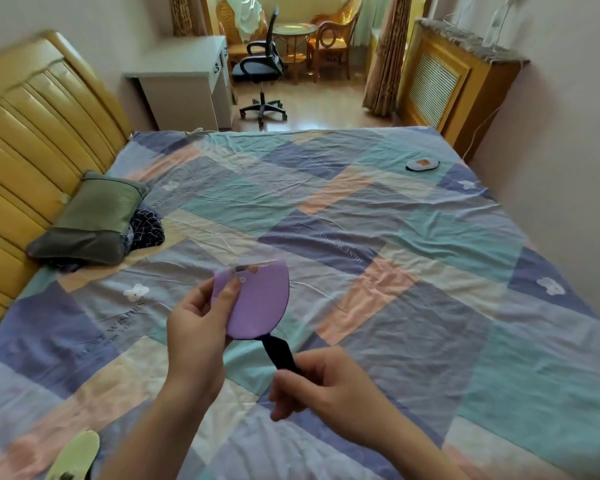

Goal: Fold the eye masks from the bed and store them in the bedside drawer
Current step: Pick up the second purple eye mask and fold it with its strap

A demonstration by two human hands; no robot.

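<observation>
Purple fabric eye mask (257, 303), folded double, sits mid-frame above the patchwork bedsheet (395, 271). Your left hand (196, 327) pinches its padded edge; your right hand (321, 384) is closed round the black elastic strap (280, 355). Likely light, soft, floppy: grip the pad, not the stretchy strap. Another mask (422, 164) lies upper right.

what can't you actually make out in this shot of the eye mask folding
Head view, the only one:
- Bedside drawer: nowhere in frame.
- Green eye mask: cut off by the bottom edge.
- Far eye mask: too small to read its print.
- Purple eye mask: front face hidden by the fold; the left hand covers one edge.
- Black strap: its end disappears inside the right hand.
</observation>
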